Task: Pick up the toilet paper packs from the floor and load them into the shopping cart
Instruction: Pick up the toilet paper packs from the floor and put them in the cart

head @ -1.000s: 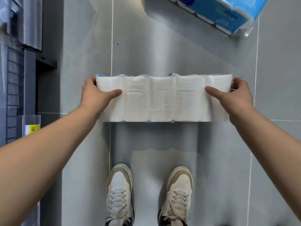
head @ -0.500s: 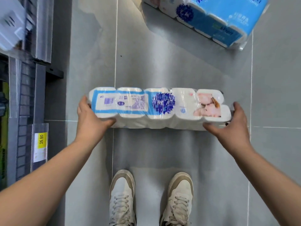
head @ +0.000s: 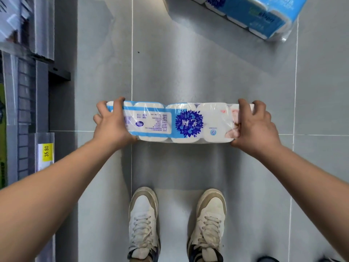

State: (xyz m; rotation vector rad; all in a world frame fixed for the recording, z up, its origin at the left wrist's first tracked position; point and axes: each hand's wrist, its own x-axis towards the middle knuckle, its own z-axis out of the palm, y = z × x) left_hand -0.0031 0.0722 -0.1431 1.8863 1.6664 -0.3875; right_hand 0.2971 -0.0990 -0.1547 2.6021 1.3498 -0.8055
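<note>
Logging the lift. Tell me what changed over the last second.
The held pack turned printed face up; left hand and right hand shifted to curl fingers over its far edge, keeping hold. The blue pack stays on the floor.

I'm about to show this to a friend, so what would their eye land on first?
The long toilet paper pack with its purple emblem, gripped at both ends by the left hand and right hand, mid-frame. Next the blue pack lying on the grey floor at top right, then the white sneakers at the bottom.
</note>
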